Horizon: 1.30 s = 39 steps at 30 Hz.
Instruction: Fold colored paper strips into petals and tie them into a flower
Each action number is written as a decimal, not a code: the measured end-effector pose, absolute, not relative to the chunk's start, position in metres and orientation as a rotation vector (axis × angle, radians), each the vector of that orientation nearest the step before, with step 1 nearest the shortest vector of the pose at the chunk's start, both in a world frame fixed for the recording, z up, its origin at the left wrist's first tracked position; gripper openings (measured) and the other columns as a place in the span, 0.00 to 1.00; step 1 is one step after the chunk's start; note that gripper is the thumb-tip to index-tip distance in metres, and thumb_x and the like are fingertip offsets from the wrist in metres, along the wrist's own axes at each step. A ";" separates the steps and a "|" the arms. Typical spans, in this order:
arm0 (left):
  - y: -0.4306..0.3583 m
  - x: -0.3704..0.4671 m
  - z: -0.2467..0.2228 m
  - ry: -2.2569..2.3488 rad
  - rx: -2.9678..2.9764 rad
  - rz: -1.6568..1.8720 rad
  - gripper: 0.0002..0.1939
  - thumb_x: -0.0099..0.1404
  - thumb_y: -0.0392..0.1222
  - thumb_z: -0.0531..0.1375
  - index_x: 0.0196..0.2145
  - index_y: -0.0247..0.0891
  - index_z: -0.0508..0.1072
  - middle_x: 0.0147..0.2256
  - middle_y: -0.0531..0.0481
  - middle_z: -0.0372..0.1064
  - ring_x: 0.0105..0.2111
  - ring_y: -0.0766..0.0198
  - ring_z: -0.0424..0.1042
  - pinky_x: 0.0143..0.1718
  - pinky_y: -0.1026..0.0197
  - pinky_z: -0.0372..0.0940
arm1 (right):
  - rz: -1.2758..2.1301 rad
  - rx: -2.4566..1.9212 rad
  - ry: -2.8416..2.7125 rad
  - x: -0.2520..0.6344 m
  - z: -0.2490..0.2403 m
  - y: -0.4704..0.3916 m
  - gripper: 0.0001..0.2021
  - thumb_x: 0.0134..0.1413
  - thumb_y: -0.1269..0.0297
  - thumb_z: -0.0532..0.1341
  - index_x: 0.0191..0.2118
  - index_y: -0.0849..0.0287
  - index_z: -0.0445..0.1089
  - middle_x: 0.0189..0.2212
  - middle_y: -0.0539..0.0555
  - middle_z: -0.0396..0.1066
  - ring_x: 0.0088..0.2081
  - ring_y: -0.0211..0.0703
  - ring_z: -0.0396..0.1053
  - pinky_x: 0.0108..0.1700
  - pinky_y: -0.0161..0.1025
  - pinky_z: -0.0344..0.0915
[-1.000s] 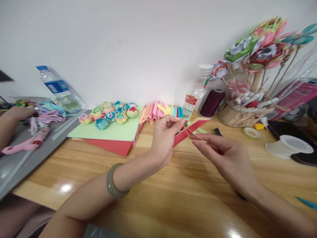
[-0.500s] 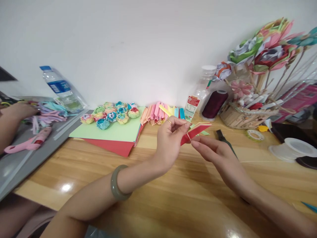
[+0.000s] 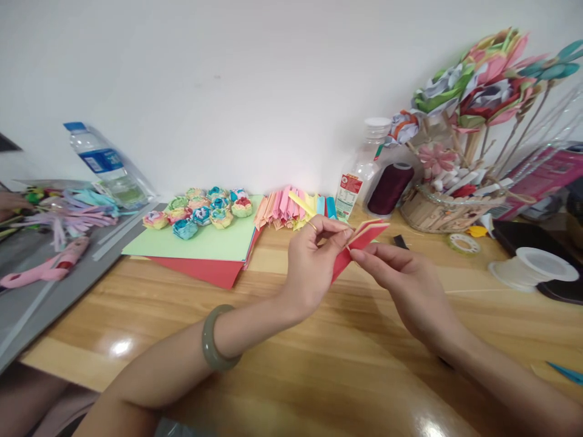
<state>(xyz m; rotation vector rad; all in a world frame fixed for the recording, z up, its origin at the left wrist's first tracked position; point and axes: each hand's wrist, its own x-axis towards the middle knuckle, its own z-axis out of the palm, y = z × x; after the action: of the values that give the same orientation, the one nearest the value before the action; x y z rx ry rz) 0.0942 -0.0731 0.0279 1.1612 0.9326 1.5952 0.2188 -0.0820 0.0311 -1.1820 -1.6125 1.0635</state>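
My left hand (image 3: 307, 270) pinches a narrow stack of folded red and yellow paper (image 3: 368, 235) between thumb and fingers, above the table. A thin pale thread (image 3: 348, 247) crosses the folded paper at about its middle. My right hand (image 3: 407, 279) is closed in a pinch on the thread, its fingertips against the paper's near side. The strand's exact course between the fingers is hidden. Beyond my left hand lie folded paper strips (image 3: 285, 208) in pink, orange, yellow and blue.
Paper flowers (image 3: 200, 215) rest on green sheets (image 3: 150, 243) at left. A white spool (image 3: 532, 270), tape roll (image 3: 463, 244), dark red thread cone (image 3: 390, 189), plastic bottle (image 3: 371, 155) and flower basket (image 3: 449, 209) stand right. A co-worker's hand (image 3: 11, 203) is far left, near a pink glue gun (image 3: 50, 264).
My right fingertips have moved in close against the folded paper, which has tilted and shows more red. The co-worker's hand has drawn back left. The view has shifted slightly.
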 end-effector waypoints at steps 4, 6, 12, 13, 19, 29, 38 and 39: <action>-0.075 0.096 0.029 0.920 1.202 1.553 0.02 0.54 0.35 0.59 0.25 0.37 0.69 0.29 0.52 0.68 0.33 0.68 0.67 0.39 0.65 0.60 | 0.969 -1.198 -1.640 0.221 0.028 -0.081 0.11 0.48 0.55 0.59 0.24 0.55 0.72 0.20 0.47 0.69 0.24 0.37 0.65 0.24 0.33 0.61; -0.074 0.095 0.032 0.923 1.162 1.478 0.03 0.55 0.39 0.59 0.28 0.37 0.69 0.33 0.50 0.68 0.37 0.66 0.67 0.40 0.65 0.60 | 0.923 -1.193 -1.625 0.224 0.024 -0.079 0.11 0.47 0.55 0.60 0.24 0.54 0.73 0.21 0.47 0.70 0.26 0.38 0.67 0.25 0.33 0.62; -0.067 0.076 0.046 0.735 1.146 0.709 0.26 0.56 0.63 0.48 0.36 0.37 0.68 0.33 0.45 0.68 0.22 0.69 0.66 0.25 0.63 0.63 | 0.859 -1.149 -1.559 0.234 0.025 -0.072 0.07 0.48 0.57 0.60 0.30 0.50 0.75 0.28 0.48 0.75 0.31 0.43 0.70 0.33 0.38 0.66; -0.066 0.073 0.048 0.718 1.195 0.635 0.26 0.55 0.63 0.48 0.33 0.36 0.68 0.31 0.46 0.67 0.21 0.70 0.64 0.24 0.65 0.62 | 0.859 -1.136 -1.556 0.235 0.026 -0.071 0.07 0.47 0.58 0.61 0.30 0.50 0.75 0.27 0.48 0.75 0.31 0.43 0.70 0.33 0.38 0.66; -0.069 0.068 0.052 0.737 1.395 0.629 0.18 0.60 0.53 0.50 0.27 0.35 0.68 0.20 0.55 0.53 0.18 0.74 0.53 0.16 0.69 0.50 | 0.916 -1.107 -1.586 0.237 0.030 -0.072 0.07 0.47 0.58 0.61 0.25 0.53 0.73 0.24 0.48 0.73 0.29 0.43 0.68 0.33 0.38 0.66; -0.073 0.076 0.044 0.596 1.245 0.596 0.19 0.63 0.52 0.46 0.25 0.36 0.64 0.19 0.57 0.45 0.17 0.74 0.44 0.17 0.66 0.40 | 1.143 -1.051 -1.516 0.240 0.024 -0.072 0.08 0.47 0.58 0.61 0.23 0.54 0.69 0.15 0.45 0.62 0.20 0.35 0.59 0.22 0.33 0.57; -0.075 0.078 0.041 0.602 1.176 0.585 0.22 0.61 0.57 0.46 0.24 0.36 0.63 0.18 0.59 0.42 0.16 0.75 0.40 0.16 0.67 0.37 | 0.893 -1.179 -1.667 0.238 0.031 -0.076 0.13 0.47 0.57 0.59 0.18 0.57 0.67 0.14 0.48 0.61 0.20 0.37 0.59 0.22 0.34 0.54; -0.075 0.079 0.041 0.612 1.184 0.592 0.23 0.60 0.58 0.46 0.23 0.35 0.62 0.18 0.59 0.42 0.15 0.75 0.40 0.15 0.68 0.37 | 0.873 -1.201 -1.653 0.238 0.031 -0.076 0.13 0.47 0.57 0.59 0.18 0.57 0.66 0.14 0.48 0.61 0.20 0.36 0.58 0.21 0.34 0.54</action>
<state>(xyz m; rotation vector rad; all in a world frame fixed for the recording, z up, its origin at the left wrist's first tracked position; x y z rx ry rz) 0.0787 -0.0749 0.0408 1.1838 0.6120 0.5924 0.2376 -0.0763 0.0306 -1.2006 -1.6534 0.8731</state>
